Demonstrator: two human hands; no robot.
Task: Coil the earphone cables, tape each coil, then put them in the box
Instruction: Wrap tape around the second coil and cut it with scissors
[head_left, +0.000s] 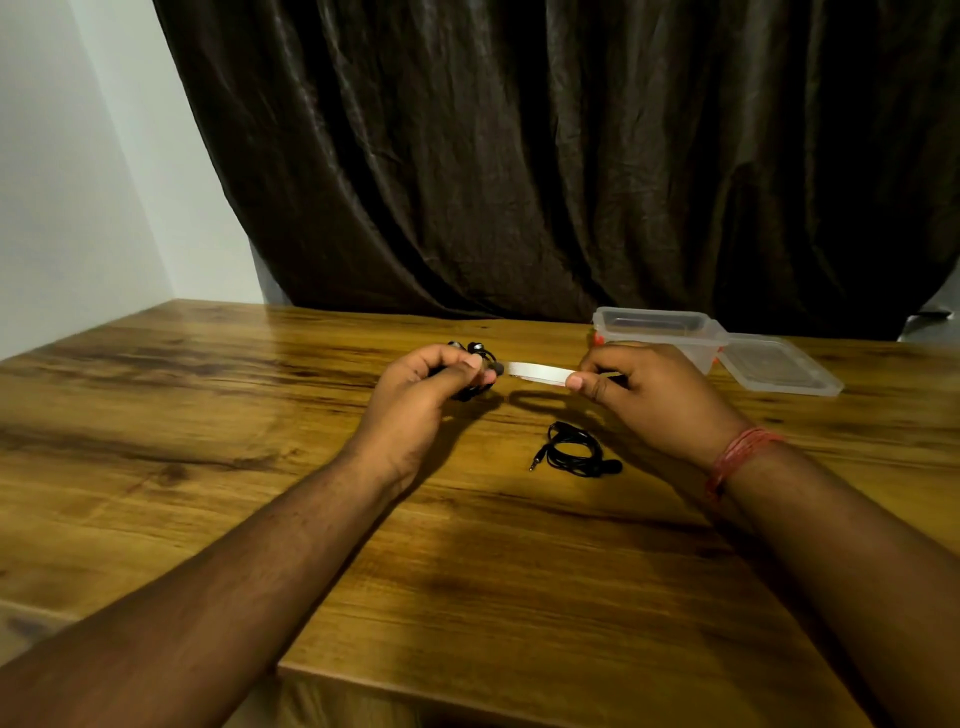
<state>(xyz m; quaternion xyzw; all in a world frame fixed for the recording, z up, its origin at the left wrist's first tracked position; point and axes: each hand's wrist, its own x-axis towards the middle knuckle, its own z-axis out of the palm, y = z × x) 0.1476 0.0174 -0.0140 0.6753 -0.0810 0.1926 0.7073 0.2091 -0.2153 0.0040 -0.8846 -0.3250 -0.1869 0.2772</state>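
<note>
Your left hand (434, 379) grips earphone coil (475, 364), right hand (631, 387) pinches white tape strip (537, 372) (taut): slack grip risks coil unravelling, tape self-sticking

Wood-grain table (208, 467) – dark curtain (519, 156) behind, white wall (78, 182) at left.

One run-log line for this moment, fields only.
step: taping coil | left hand: grips earphone coil | right hand: pinches white tape strip | second earphone coil: on table | box: open
</note>
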